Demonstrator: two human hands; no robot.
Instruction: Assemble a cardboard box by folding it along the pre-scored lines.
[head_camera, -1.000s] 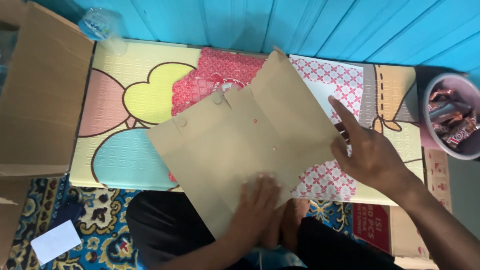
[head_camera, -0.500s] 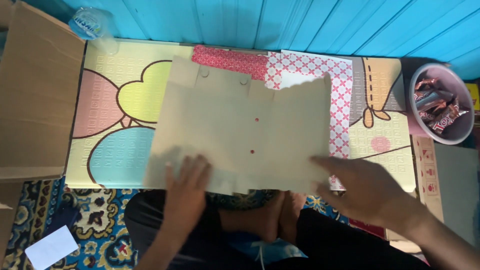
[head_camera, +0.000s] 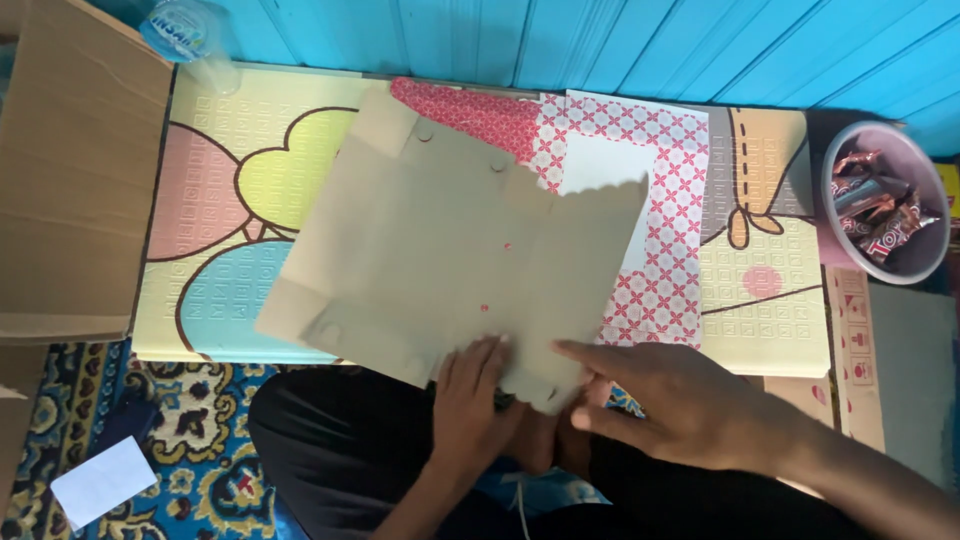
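A flat brown paper piece (head_camera: 450, 260), cut like an unfolded bag with small holes near its top, lies tilted across a colourful foam mat (head_camera: 230, 190). A red-and-white patterned sheet (head_camera: 660, 260) pokes out from under it on the right. My left hand (head_camera: 470, 405) presses on the near edge of the brown paper, fingers flat. My right hand (head_camera: 680, 405) rests just to the right, fingers stretched toward the paper's lower corner and touching its edge. Neither hand clearly grips anything.
A large cardboard box (head_camera: 70, 180) stands at the left. A plastic bottle (head_camera: 185, 35) lies at the far left by the blue wooden wall. A pink bowl of wrapped sweets (head_camera: 885, 215) sits at the right. A white paper scrap (head_camera: 100, 480) lies on the patterned carpet.
The brown paper has turned and slid left over the mat. My left hand moved right along its near edge; my right hand came down from the paper's right side to its lower corner.
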